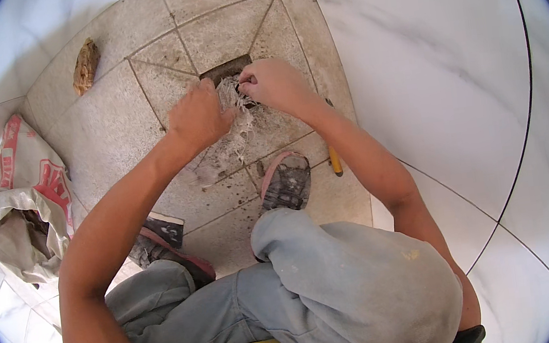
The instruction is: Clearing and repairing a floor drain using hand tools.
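A square drain hole (226, 70) opens in the beige tiled floor ahead of me. Frayed whitish stringy material (229, 96) fills much of it, with loose strands spilling over the near edge. At the hole's left side my left hand (198, 116) has its fingers curled on the material and its thumb along the edge. My right hand (275, 85) pinches the strands from the right, thumb and forefinger together. The fingertips of both hands are partly hidden. Beneath my right forearm lies a tool with a yellow handle (335, 162), its far end mostly covered.
To the left slumps a whitish sack with red print (26, 157), its mouth (27, 233) rolled open. A brown ragged lump (86, 66) lies at the far left. My shoes (286, 180) stand close to the hole. Dirt crumbs dot the beige tiles; glossy white tiles (428, 84) surround them.
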The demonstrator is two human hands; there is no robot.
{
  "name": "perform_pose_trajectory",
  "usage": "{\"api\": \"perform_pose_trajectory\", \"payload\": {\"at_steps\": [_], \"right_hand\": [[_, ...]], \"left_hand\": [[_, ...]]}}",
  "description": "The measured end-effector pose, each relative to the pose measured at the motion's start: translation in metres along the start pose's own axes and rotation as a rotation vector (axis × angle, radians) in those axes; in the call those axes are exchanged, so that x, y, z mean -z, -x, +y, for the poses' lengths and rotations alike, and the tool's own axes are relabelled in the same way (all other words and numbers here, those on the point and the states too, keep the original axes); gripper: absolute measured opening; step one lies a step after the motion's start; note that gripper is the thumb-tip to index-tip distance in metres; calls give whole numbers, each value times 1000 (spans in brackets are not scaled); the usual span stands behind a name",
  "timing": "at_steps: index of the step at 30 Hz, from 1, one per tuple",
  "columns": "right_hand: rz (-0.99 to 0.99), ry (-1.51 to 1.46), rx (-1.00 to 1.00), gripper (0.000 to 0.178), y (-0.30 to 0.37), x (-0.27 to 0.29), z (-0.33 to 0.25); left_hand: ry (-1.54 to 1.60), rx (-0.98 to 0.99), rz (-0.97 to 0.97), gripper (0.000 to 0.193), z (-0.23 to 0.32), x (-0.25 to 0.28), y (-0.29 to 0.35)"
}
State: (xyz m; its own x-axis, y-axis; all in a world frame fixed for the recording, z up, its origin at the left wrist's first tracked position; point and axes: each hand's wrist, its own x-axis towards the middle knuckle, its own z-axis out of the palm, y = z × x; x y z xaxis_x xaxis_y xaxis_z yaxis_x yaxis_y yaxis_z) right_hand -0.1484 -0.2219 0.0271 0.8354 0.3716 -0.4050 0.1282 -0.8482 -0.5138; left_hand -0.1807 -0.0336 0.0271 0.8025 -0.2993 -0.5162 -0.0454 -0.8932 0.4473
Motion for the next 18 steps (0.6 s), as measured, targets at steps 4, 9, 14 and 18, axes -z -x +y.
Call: {"api": "perform_pose_trajectory", "payload": {"at_steps": [4,9,14,18], "right_hand": [[59,-129,-2,20,-20,-12,15],[106,-233,-34,21,-18,-4,22],[90,-247,-71,22,-5,-3,35],[18,-288,-165,23,8,4,20]], "left_hand": [[83,103,-53,56,0,-1,1],[-66,20,149,45,-21,-6,10],[-158,54,129,47,-13,6,22],[-101,146,-210,46,-9,19,27]]}}
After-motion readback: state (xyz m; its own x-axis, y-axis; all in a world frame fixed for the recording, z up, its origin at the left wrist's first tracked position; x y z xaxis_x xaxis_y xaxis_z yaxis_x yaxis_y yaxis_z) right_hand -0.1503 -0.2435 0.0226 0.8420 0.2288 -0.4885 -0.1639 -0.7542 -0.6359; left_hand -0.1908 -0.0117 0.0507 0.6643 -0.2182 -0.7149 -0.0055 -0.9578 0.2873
